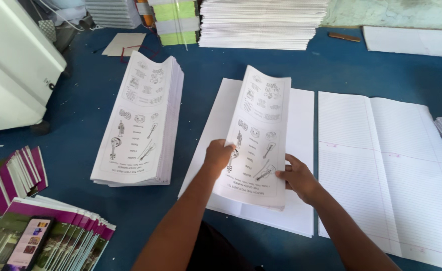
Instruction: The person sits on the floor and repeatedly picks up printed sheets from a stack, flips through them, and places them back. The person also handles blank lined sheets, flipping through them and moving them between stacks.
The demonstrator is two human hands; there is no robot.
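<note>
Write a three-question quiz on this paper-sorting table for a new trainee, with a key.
1. True or false: both hands grip the folded printed bundle.
2. What lies directly under that bundle? A) a white sheet stack B) the ruled sheets C) the purple-edged booklets
3. Where is the tall pile of matching printed sheets relative to the left hand?

Key
1. True: the left hand holds its left edge, the right hand its right edge.
2. A
3. To its left, on the blue table, untouched.
</note>
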